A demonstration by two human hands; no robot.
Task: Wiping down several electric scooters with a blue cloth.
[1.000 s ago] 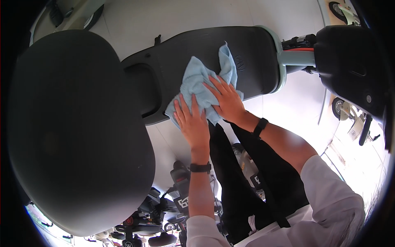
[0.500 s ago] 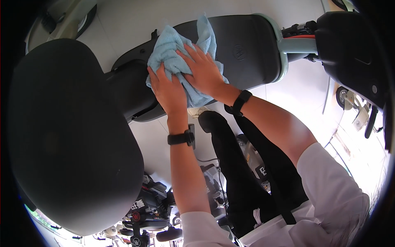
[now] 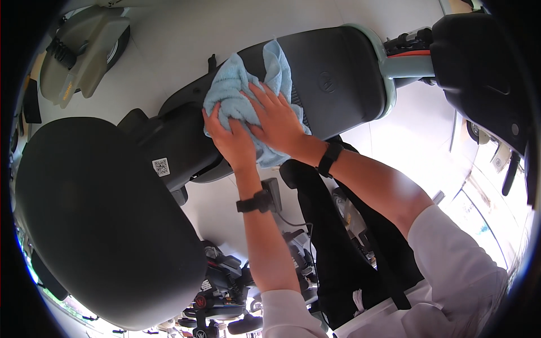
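Both hands, left hand [image 3: 232, 139] and right hand [image 3: 276, 118], plus light-blue cloth [image 3: 248, 101] sit further toward seat end of scooter footboard [image 3: 332, 79] than second ago; cloth more bunched.

Both hands are bare, the left hand [image 3: 235, 141] and the right hand [image 3: 277, 121] alike, and so are the forearms behind them. A black watch [image 3: 258, 201] with a squarish case sits on the wrist behind the left hand; a narrower black band [image 3: 329, 159] circles the wrist behind the right. Short white sleeves [image 3: 451, 248] cover both upper arms. Black trousers [image 3: 360, 248] clothe the legs below.
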